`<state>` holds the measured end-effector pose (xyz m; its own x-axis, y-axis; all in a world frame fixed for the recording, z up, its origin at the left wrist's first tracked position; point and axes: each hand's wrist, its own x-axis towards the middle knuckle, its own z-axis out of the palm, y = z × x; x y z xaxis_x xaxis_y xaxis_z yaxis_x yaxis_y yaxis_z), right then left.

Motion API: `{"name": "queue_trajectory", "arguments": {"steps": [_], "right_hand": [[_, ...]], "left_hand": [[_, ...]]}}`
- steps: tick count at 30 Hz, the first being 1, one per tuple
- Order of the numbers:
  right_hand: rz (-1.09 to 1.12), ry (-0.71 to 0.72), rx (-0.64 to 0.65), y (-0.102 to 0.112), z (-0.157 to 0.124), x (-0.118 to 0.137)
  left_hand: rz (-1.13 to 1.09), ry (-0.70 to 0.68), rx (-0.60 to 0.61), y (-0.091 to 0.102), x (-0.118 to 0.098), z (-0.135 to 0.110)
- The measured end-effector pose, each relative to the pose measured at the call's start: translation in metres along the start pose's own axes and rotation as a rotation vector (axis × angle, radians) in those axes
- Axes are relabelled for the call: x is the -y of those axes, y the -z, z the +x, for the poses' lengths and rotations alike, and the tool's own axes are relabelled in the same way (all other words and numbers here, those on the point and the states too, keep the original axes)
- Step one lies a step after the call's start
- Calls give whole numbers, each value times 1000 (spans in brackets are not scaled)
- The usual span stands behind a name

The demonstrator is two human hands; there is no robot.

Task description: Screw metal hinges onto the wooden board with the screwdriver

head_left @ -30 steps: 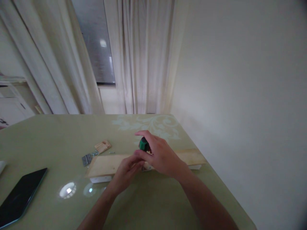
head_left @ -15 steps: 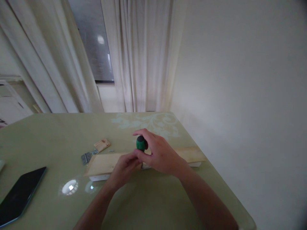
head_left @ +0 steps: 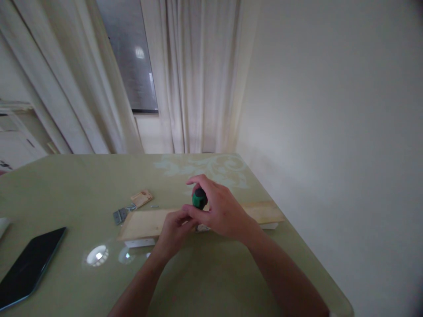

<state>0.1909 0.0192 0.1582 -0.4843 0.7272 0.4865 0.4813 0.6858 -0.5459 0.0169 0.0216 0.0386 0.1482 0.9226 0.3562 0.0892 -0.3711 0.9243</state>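
Note:
My right hand (head_left: pixel 223 209) is closed around a screwdriver (head_left: pixel 199 199) with a green and black handle, which stands nearly upright over a pale wooden board (head_left: pixel 142 223). Its shaft and tip are hidden behind my fingers. My left hand (head_left: pixel 176 229) is closed low beside the handle, fingertips pinched together over the middle of the board; what they hold is hidden. The board lies crosswise, raised on white supports at both ends. Between my hands a small piece of something shiny shows at the board's front edge.
Left of the board lie a metal hinge (head_left: pixel 120 216), several screws (head_left: pixel 131 206), a small wooden piece (head_left: pixel 142 198) and one loose screw (head_left: pixel 154 206). A dark tablet (head_left: pixel 31 266) rests on the glossy green table (head_left: pixel 89 185) at left. A wall (head_left: pixel 330 132) borders the right side.
The screwdriver handle has turned and tilted slightly to the right in my right hand, whose fingers have shifted around it. My left hand keeps nearly the same place.

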Motion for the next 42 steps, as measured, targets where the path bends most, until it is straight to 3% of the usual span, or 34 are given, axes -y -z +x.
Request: {"name": "queue_trajectory", "arguments": {"steps": [3, 9, 14, 20, 26, 31, 35, 37, 42], "right_hand": [[5, 0, 8, 0, 0, 1], [-5, -11, 11, 1, 0, 1], [-9, 6, -6, -3, 0, -1], [-23, -16, -23, 0, 1, -1], [-18, -30, -35, 2, 0, 1], [-12, -32, -21, 2, 0, 2], [0, -6, -15, 2, 1, 1], [-14, -2, -18, 2, 1, 0], [-31, -38, -17, 2, 0, 0]], "left_hand": [[-16, 20, -62, -2, 0, 0], [-31, -45, 63, 6, 1, -1], [-87, -20, -33, 2, -2, 2], [-13, -34, 124, 8, 0, 0], [-67, 7, 21, 4, 5, 0], [-30, 2, 152, 10, 1, 2], [-22, 31, 15, 7, 4, 4], [-65, 39, 2, 4, 5, 3], [-54, 33, 207, 7, -3, -1]]}}
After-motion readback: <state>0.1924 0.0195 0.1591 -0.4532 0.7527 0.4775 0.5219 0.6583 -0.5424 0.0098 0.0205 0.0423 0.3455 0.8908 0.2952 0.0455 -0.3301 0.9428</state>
